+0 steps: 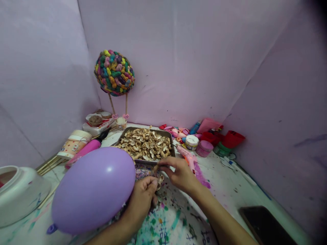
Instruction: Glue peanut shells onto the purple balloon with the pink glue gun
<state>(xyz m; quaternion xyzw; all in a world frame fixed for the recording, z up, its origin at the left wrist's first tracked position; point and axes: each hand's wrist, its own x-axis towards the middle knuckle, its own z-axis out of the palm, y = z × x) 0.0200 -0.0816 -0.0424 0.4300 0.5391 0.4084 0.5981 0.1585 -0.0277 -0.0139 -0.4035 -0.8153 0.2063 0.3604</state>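
My left hand [145, 194] is closed on a peanut shell [160, 182], pinched at the fingertips above the paint-stained table [176, 221]. A little higher and to the right, my right hand [178, 173] grips another small piece of peanut shell [155, 168] between thumb and fingers. Just behind both hands lies a metal tray [173, 153] heaped with split peanut shells [148, 144]. A purple inflated balloon [94, 190] rests against the left hand and wrist, its knot toward the lower left.
A pink glue gun [187, 156] lies right of the tray, near paint jars [204, 148] and deflated balloons [176, 131]. A colourful ball [114, 73] stands on sticks at the back. Paper cups [74, 144] and a white pot [22, 194] are left; a phone [265, 224] lies right.
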